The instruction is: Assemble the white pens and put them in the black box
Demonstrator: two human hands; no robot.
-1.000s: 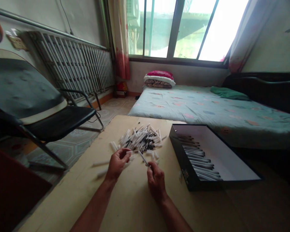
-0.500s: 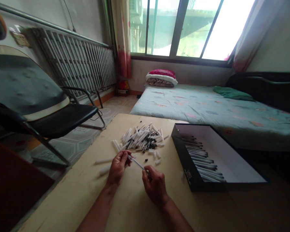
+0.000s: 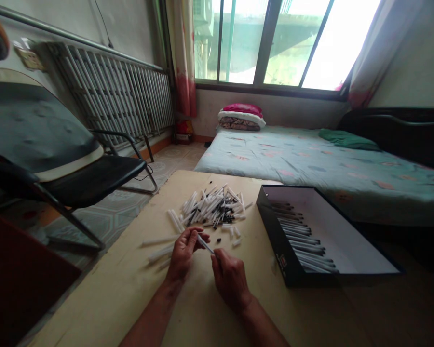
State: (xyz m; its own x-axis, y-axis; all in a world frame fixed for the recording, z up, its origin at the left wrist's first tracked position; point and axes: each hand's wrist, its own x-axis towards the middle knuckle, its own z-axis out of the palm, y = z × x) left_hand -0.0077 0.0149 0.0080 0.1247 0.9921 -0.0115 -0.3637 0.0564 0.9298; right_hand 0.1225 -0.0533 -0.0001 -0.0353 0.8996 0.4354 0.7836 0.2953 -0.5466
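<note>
My left hand and my right hand both pinch one thin pen between them, low over the tan table. The left fingers close on its far end, the right fingers on its near end. Just beyond the hands lies a heap of white and black pen parts. A few loose white tubes lie left of my left hand. To the right stands an open black box holding a row of finished pens.
A black chair stands to the left on the tiled floor, in front of a radiator. Behind the table lies a bed with folded bedding under a bright window.
Both hands have drawn closer together and nearer to me along the pen. The left hand now grips the pen's far end. The camera tilted slightly.
</note>
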